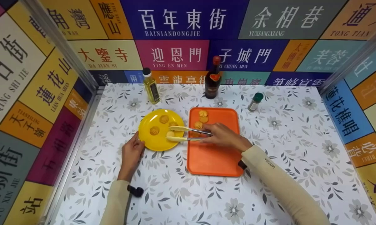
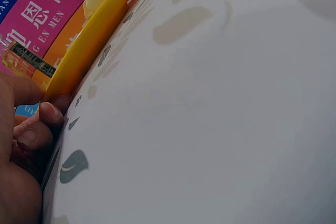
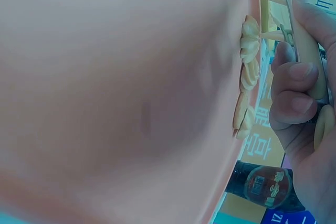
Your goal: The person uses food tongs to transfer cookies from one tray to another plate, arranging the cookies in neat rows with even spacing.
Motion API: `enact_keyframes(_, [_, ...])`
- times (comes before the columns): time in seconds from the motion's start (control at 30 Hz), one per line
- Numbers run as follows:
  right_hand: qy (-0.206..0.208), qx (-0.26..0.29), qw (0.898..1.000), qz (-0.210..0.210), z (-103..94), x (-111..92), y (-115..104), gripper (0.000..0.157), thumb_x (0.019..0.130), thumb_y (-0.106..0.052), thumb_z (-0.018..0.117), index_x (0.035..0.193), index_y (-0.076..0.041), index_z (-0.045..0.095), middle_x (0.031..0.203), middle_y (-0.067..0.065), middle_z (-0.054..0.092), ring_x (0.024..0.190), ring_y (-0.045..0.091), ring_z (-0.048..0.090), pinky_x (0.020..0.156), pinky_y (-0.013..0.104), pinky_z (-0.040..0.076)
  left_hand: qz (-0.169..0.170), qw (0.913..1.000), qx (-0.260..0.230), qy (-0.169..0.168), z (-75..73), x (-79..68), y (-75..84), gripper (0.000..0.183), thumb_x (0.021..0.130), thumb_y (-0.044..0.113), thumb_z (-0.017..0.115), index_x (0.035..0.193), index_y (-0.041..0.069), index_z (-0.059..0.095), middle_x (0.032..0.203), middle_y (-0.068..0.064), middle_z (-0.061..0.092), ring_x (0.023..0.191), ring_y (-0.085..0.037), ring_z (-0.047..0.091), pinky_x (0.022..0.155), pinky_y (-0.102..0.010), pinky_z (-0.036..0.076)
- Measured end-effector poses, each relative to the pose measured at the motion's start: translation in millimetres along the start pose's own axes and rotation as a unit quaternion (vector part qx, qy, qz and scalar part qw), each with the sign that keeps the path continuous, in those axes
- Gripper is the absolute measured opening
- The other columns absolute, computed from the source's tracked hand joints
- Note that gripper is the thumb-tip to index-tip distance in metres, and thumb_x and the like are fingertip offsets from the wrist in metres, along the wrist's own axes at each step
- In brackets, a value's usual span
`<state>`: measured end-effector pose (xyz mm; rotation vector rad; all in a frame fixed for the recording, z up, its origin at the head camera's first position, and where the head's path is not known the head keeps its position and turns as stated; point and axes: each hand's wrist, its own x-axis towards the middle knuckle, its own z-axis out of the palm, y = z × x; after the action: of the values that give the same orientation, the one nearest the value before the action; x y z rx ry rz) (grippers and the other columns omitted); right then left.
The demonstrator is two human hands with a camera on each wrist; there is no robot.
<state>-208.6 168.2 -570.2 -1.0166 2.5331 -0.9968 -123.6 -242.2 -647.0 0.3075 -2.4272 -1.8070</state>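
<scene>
While the left hand (image 1: 133, 149) pinches the lower-left rim of the yellow plate (image 1: 161, 143), just left of centre in the head view, the right hand (image 1: 221, 136) grasps the tongs (image 1: 183, 128), fingers wrapped about them. Their tips stand apart over the plate's right side, with one cookie (image 1: 170, 134) between them (whether gripped or merely bracketed, I cannot tell). Further cookies (image 1: 154, 130) lie on the plate, and others along the upper-left part of the orange tray (image 1: 213, 159), right of centre. Judged sound practice for this step: steady the plate by its rim, keep the tips low over its surface, and squeeze only lightly, since such cookies probably crumble. Raise the tongs straight up before drawing them away, lest a tip nudge neighbouring pieces; clearance there appears tight.
</scene>
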Motion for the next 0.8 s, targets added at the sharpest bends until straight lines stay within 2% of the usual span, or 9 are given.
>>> enact_keyframes(0.3, [0.006,0.023,1.000,0.020,-6.1,-4.4,0.7,0.040,0.095,-0.032,0.089,0.121,-0.004,0.076,0.094,-0.006,0.072,0.073,0.015,0.062,0.064,0.029,0.052,0.009,0.9999,-0.008,0.001,0.1,1.1,-1.8,0.063,0.106,0.012,0.068,0.166,0.007,0.049,0.072,-0.011,0.059,0.053,-0.018,0.051,0.049,-0.025,0.042])
enact_keyframes(0.57, [0.008,0.047,0.998,0.046,-14.7,-13.1,7.3,0.044,0.097,-0.031,0.087,0.132,-0.007,0.075,0.110,0.003,0.080,0.080,0.017,0.066,0.070,0.030,0.056,0.026,0.9996,-0.005,0.004,-1.1,1.4,-3.8,0.062,0.106,0.010,0.068,0.165,0.006,0.049,0.070,-0.012,0.061,0.050,-0.017,0.051,0.048,-0.025,0.042])
enact_keyframes(0.8, [0.021,0.047,0.997,0.054,-22.8,-22.4,16.0,0.046,0.097,-0.038,0.086,0.123,-0.002,0.076,0.098,0.001,0.075,0.075,0.018,0.061,0.067,0.030,0.052,0.029,0.9996,-0.004,0.000,-1.5,1.3,-4.7,0.062,0.107,0.011,0.068,0.166,0.006,0.049,0.071,-0.012,0.062,0.050,-0.018,0.052,0.047,-0.026,0.043])
